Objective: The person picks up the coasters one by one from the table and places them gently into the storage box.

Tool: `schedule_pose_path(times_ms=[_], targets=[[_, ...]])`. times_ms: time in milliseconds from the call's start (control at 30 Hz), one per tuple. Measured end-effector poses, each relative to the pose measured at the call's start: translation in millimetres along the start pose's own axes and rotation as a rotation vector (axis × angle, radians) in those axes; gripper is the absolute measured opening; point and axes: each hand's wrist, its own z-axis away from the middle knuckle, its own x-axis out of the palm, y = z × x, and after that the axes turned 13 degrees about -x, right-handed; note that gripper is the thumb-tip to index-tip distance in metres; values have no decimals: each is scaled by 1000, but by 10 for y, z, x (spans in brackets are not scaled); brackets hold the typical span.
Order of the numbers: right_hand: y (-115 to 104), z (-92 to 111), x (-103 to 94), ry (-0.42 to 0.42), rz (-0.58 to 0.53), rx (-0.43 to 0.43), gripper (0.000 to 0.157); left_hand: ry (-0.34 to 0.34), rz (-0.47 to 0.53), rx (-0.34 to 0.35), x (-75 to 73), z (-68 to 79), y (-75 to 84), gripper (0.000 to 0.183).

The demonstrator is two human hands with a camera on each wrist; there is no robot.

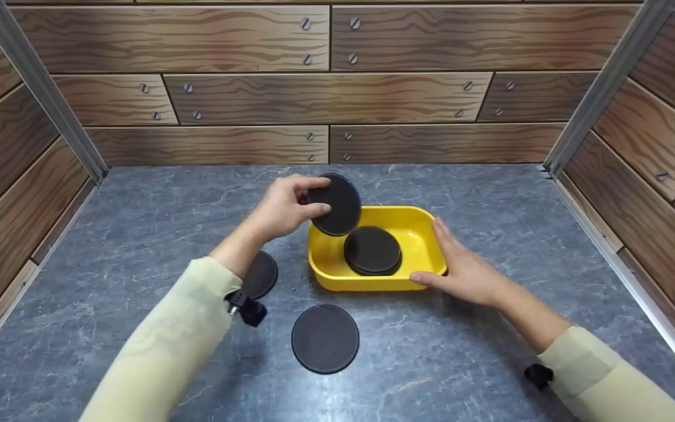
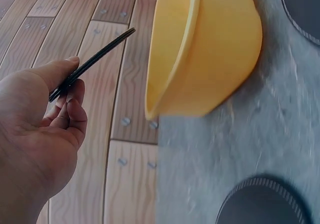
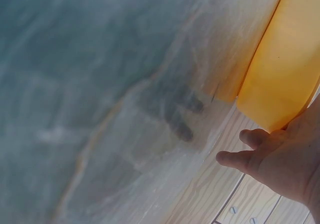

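My left hand pinches a round black coaster between thumb and fingers, tilted above the left rim of a yellow plastic container. From the left wrist view the held coaster shows edge-on, apart from the container. Inside the container lies a small stack of black coasters. My right hand holds the container's right end, its thumb at the front rim and its fingers along the right side. In the right wrist view, two fingers of that hand stick out past the container wall.
One black coaster lies flat in front of the container. Another coaster lies to its left, partly hidden by my left forearm. Wood-patterned walls enclose the grey marbled tabletop at the back and sides.
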Motion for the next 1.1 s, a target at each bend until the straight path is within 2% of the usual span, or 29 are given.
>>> schedule_pose_path(times_ms=[100,300,500,833,1100], targets=[[2,2,-4,0,9,5,121,-10,33,6,144,-40,6,48],[0,-5,-1,-1,6,4,121,-72,111,-35,416,-89,-24,49],[0,-7,5,2,-3,-5,121,-108,91,-77,613,-120,-68,49],[20,-17,30,-5,-13,12,123,-130,18,-153,766,-123,-50,47],[4,-4,17,7,-10,-7,122,-140,-58,-175,842,-127,-11,46]])
